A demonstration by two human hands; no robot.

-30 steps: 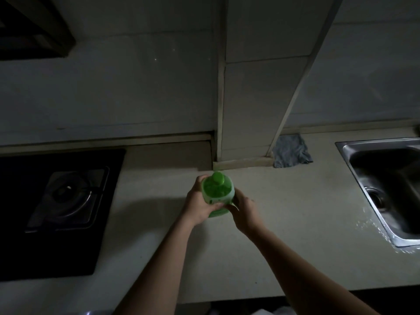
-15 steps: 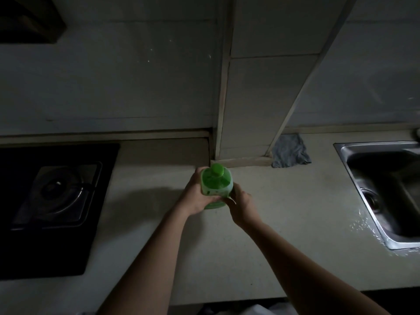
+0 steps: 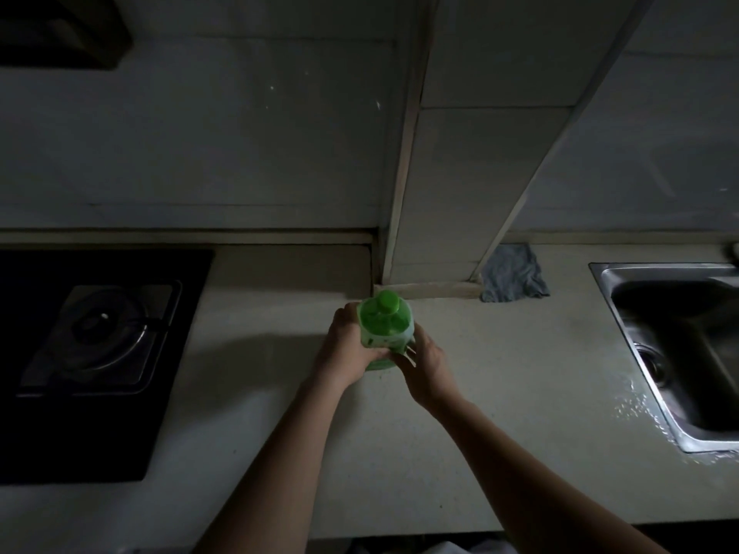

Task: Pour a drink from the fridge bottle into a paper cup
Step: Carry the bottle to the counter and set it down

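I hold the green plastic bottle [image 3: 386, 329] upright over the pale speckled counter [image 3: 500, 393], near the tiled column, with its long axis vertical and its round cap [image 3: 388, 302] pointing up. My left hand [image 3: 348, 349] and right hand [image 3: 428, 363] curl their fingers [image 3: 372, 355] round its sides. Its label is too dim to read.

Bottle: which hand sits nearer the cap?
The left hand, wrapped round the green bottle's upper body; the right hand holds lower, near the base.
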